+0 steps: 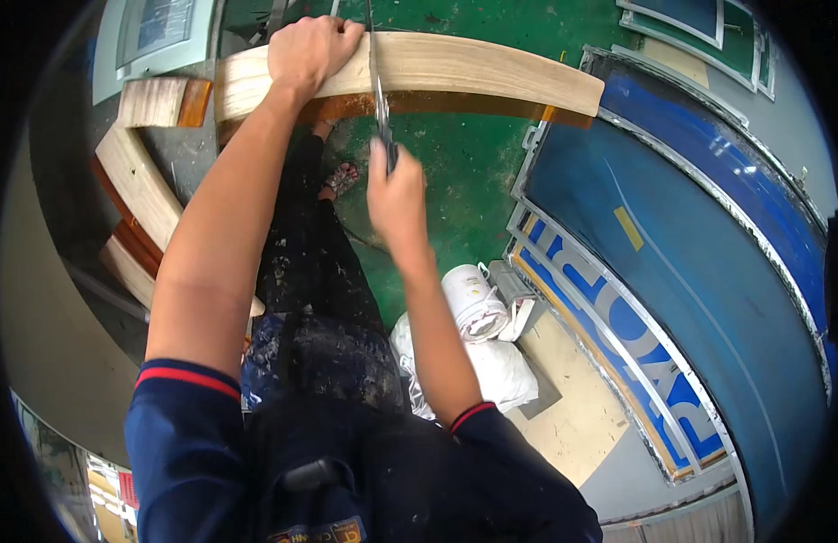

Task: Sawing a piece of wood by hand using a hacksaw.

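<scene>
A long pale wooden squeegee (473, 65) with an amber strip along its near edge stretches across the top of the view. My left hand (315, 56) is closed over its wooden bar, left of the saw. Held in my right hand (398, 190) is a handsaw (380, 98) with a dark handle. Its thin silvery blade lies across the bar, just right of my left hand, and runs past the bar's far edge. How deep the blade sits in the wood I cannot tell.
A short wood-and-amber offcut (165, 102) and a longer similar piece (140, 176) lie at left. Framed screens (663, 235) lean along the right. A white bucket (473, 303) and white bags stand near my legs on the green floor (455, 190).
</scene>
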{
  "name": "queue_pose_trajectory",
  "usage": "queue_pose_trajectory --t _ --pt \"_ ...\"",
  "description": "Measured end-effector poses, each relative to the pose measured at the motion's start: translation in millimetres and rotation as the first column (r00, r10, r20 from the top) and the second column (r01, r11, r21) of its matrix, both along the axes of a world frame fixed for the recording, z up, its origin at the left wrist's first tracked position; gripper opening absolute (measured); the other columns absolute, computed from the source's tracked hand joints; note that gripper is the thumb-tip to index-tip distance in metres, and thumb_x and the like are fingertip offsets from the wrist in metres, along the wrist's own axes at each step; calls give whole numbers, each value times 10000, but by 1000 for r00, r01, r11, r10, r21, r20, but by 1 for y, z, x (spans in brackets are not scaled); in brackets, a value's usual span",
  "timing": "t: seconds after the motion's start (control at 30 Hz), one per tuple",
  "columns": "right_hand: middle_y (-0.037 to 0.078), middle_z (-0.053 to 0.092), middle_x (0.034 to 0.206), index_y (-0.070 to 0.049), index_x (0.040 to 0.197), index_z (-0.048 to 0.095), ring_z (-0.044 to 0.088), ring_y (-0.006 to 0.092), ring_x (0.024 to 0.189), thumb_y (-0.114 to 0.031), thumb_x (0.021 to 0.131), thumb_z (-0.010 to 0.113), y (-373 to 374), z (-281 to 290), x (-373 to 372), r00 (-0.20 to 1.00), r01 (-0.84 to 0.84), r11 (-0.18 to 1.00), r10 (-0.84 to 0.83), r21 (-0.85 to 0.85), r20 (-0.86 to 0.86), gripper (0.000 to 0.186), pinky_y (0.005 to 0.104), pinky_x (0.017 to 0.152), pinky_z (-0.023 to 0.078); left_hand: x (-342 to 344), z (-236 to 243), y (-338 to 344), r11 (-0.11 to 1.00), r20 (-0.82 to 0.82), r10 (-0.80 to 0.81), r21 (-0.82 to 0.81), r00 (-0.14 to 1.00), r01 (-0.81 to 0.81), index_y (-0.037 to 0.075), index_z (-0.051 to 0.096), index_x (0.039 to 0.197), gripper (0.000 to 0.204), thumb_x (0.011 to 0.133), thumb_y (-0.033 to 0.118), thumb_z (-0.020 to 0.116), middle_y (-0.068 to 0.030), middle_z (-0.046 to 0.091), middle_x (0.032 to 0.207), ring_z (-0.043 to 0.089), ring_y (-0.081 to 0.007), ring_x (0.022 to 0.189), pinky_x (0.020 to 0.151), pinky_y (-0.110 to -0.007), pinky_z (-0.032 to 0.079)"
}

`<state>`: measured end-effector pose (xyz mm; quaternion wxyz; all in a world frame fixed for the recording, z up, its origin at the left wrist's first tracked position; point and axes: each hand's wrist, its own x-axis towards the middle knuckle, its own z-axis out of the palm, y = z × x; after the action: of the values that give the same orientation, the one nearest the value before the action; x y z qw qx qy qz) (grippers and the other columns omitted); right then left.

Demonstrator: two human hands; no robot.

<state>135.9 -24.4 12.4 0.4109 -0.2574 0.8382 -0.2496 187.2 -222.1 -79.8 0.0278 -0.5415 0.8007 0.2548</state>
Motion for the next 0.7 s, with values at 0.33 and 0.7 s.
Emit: queue_pose_trajectory --t 0.33,0.7 --pt "127 485 614 24 852 539 440 183 536 -221 1004 526 16 -18 11 995 100 987 -96 -127 31 288 373 525 390 -5 3 -3 999 35 35 -26 999 -34 162 779 889 425 887 423 443 -172 709 786 698 -361 753 700 -432 554" --pt "254 591 713 24 897 566 605 469 704 -137 934 613 112 -3 50 995 97 995 -97 -13 -13 172 455 585 454 8 -4 -4 995 16 56 -81 998 -54 125 677 995 342 935 337 415 -202 695 762 687 -381 710 653 -473 539"
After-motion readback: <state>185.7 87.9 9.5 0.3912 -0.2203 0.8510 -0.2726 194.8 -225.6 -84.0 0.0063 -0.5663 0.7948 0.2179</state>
